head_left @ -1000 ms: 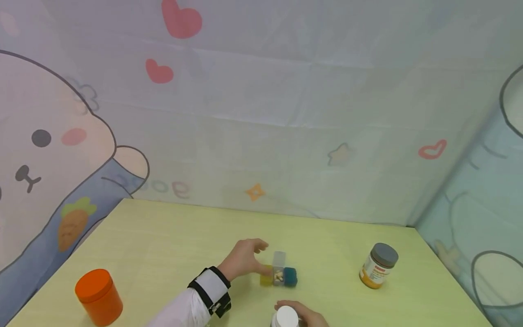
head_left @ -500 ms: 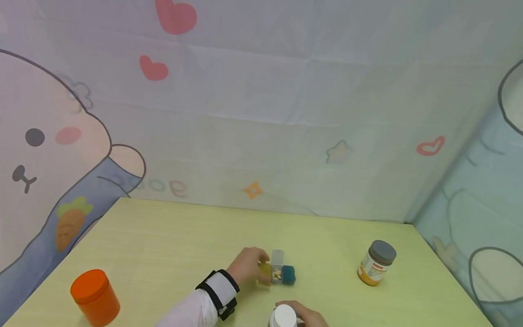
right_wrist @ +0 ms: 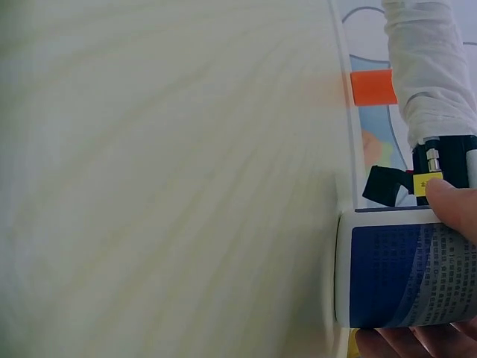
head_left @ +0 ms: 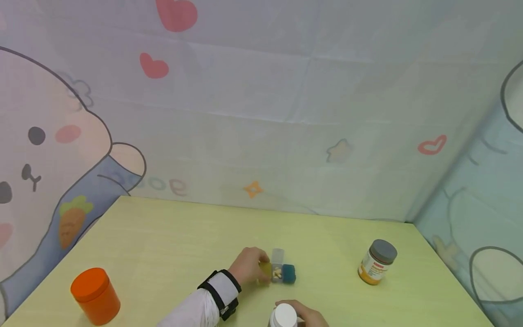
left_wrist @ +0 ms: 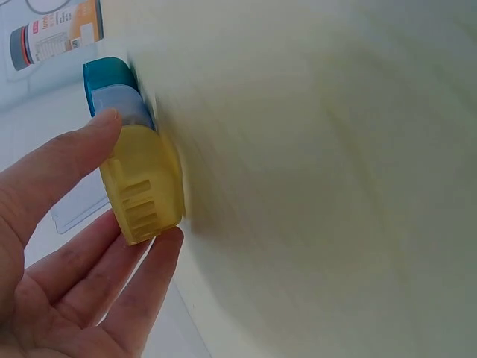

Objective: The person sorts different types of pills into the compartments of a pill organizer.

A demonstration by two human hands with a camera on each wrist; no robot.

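Observation:
A small pill organizer [head_left: 277,274] lies on the table, with a yellow, a clear and a teal compartment in a row. The clear lid [head_left: 278,256] stands raised and pale pills [head_left: 277,273] show inside. My left hand [head_left: 250,265] grips the yellow end [left_wrist: 149,183], thumb on one side and fingertips on the other. At the bottom of the head view, my right hand [head_left: 304,312] holds a white-capped pill bottle [head_left: 284,315]. Its blue and white label [right_wrist: 395,268] fills the lower right of the right wrist view, the thumb over one side and fingers under the other.
An orange jar [head_left: 96,296] stands at the table's left front. Toward the right is a supplement jar [head_left: 377,262] with a grey lid. A printed cloth [head_left: 261,113] hangs behind the yellow-green table [head_left: 184,236].
The left hand has closed in around the yellow end of the pill organizer, its fingers coming down onto it. The right hand and bottle have barely moved; the head view shifted slightly.

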